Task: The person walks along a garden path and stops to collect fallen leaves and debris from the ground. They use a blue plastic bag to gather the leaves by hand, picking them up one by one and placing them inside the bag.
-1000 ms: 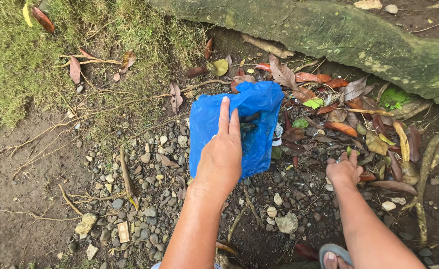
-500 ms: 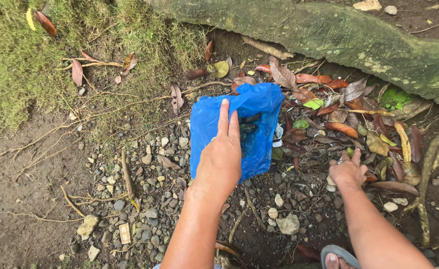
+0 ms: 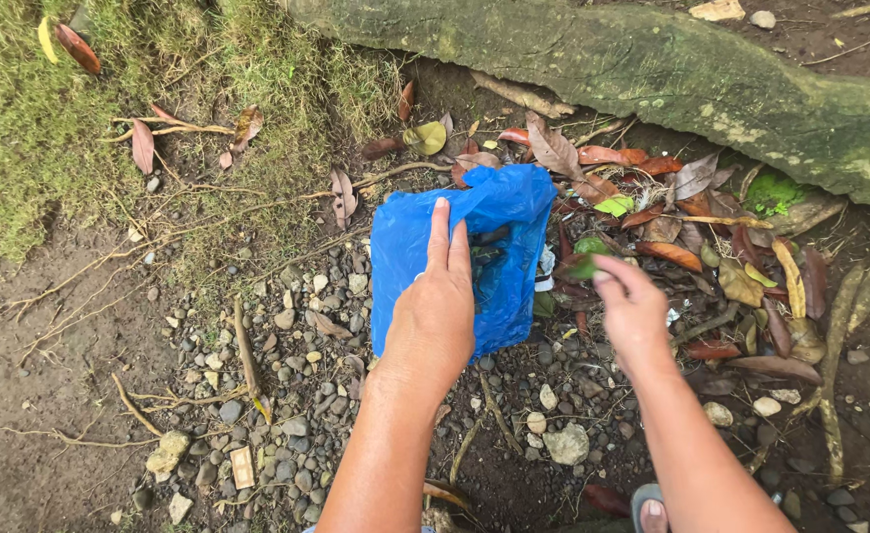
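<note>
Item: blue plastic bag point(image 3: 425, 247), lying on the ground among gravel point(image 3: 297, 326) and leaf litter, just below the mossy root point(image 3: 652, 69); you are pinning its upper flap with your left hand point(image 3: 433, 321), fingers point(image 3: 440, 237) stretched flat and together, gripping nothing, only pressing. Item: green leaf point(image 3: 585, 265), which your right hand point(image 3: 634, 311) is pinching between thumb and closed fingertips, just beside the bag's right edge. Risks: the bag's mouth is lying slack and mostly flat under your palm, so the leaf is likely catching the rim and dropping outside it; the pinch is looking light and could be letting the leaf slip. The thin plastic is resting on sharp stones and twigs point(image 3: 247, 345), so pressing harder is likely tearing it. Dry leaves point(image 3: 672, 252) are crowding the bag's right side and could be hiding what falls. Your sandalled foot point(image 3: 652, 508) is standing near loose stones; footing is a judgement only.
</note>
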